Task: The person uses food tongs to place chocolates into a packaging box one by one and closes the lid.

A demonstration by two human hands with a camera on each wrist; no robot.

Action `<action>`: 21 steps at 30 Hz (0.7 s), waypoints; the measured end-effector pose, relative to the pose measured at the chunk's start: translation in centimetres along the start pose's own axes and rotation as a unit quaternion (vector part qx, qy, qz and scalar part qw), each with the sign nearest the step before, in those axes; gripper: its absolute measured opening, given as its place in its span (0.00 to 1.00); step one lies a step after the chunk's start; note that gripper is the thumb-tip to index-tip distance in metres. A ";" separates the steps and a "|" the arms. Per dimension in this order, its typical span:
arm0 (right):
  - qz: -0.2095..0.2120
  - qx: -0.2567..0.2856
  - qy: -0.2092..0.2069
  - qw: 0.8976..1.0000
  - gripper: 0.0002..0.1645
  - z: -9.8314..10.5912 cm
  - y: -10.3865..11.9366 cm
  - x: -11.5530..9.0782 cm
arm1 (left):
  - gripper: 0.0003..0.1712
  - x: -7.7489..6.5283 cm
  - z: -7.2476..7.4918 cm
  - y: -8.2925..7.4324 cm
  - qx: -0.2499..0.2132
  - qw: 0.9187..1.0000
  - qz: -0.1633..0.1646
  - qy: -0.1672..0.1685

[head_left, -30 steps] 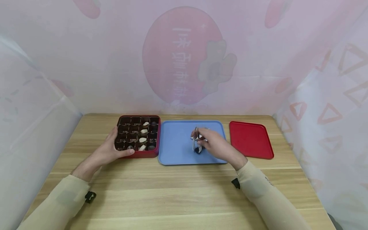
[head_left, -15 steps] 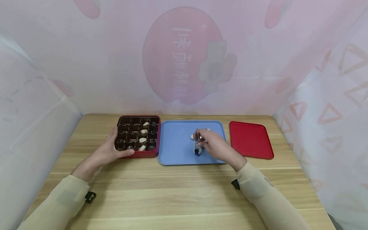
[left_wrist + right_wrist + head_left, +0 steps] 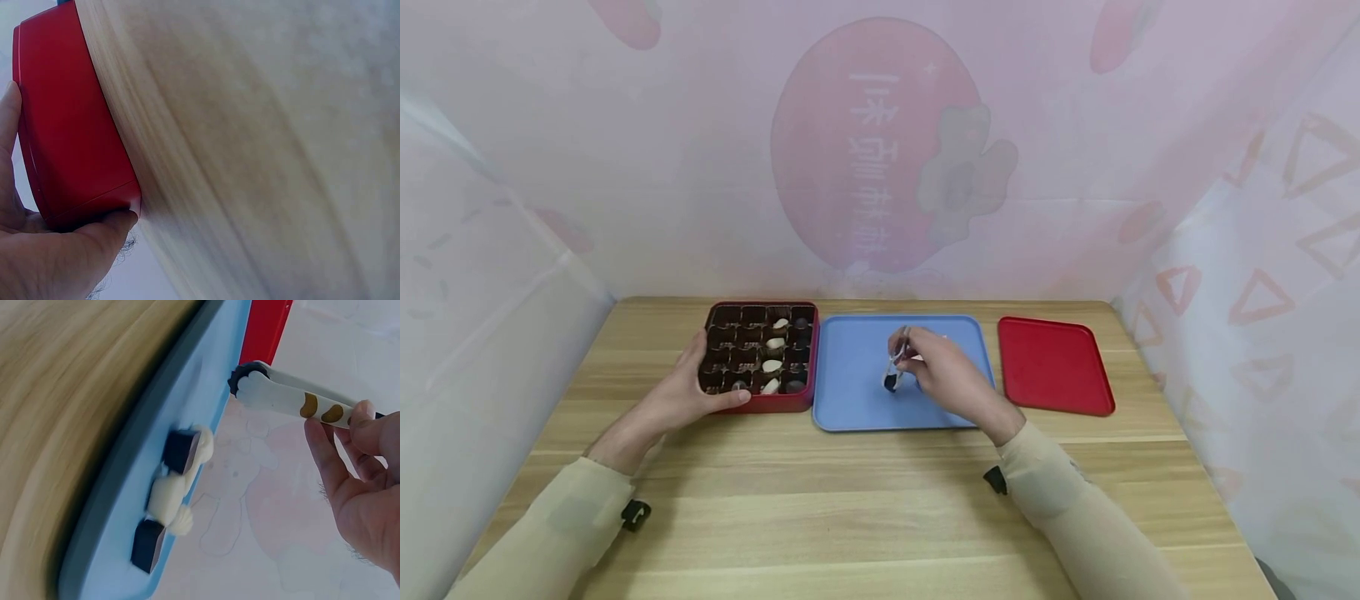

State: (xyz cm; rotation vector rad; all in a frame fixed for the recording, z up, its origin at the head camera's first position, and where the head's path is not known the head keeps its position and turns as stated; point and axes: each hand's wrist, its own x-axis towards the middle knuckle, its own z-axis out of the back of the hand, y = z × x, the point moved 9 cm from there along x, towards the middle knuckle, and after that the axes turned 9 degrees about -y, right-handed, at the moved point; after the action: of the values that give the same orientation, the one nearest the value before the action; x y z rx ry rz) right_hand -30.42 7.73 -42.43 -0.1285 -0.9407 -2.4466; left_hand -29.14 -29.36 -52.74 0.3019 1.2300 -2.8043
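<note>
Steadying the dark chocolate (image 3: 891, 383) over the blue tray (image 3: 847, 367) called for even pressure: the right hand (image 3: 952, 372) pinched the tongs (image 3: 281, 400) around it, fingers (image 3: 326, 449) nearly together; the left hand (image 3: 683, 390) gripped the red box (image 3: 782, 403)

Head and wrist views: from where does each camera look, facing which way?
Head: on the head, facing forward-down at chocolate box, blue tray; left hand, right hand, sleeves show.
Left wrist: on that wrist, facing the chocolate box; left hand shows.
Right wrist: on that wrist, facing tongs and blue tray; right hand shows.
Head and right wrist share tongs and blue tray.
</note>
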 end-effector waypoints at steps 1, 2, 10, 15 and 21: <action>0.000 0.004 -0.003 1.000 0.10 -0.1 0.2 0.1 | 0.86 0.0 0.0 0.0 0.000 1.000 0.000 0.000; 0.000 0.010 -0.006 1.000 0.10 -0.2 0.4 0.3 | 0.85 0.0 0.0 0.0 0.000 1.000 0.000 -0.001; 0.014 0.033 -0.032 0.999 0.11 -1.0 2.1 1.4 | 0.85 0.2 -0.1 0.0 0.004 1.000 -0.003 -0.001; 0.023 0.041 -0.053 0.998 0.11 -1.5 3.2 2.2 | 0.86 0.3 -0.2 0.0 0.005 1.000 -0.003 0.000; 0.031 0.070 -0.078 0.994 0.11 -2.2 4.7 3.2 | 0.86 0.4 -0.2 0.1 0.010 1.000 -0.004 -0.001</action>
State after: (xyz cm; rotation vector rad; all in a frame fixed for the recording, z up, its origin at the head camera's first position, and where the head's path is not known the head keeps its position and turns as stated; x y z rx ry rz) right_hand -30.63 2.02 -40.42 -0.2981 -1.1548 -2.3310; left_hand -29.49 -29.28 -52.98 0.2961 1.2052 -2.8240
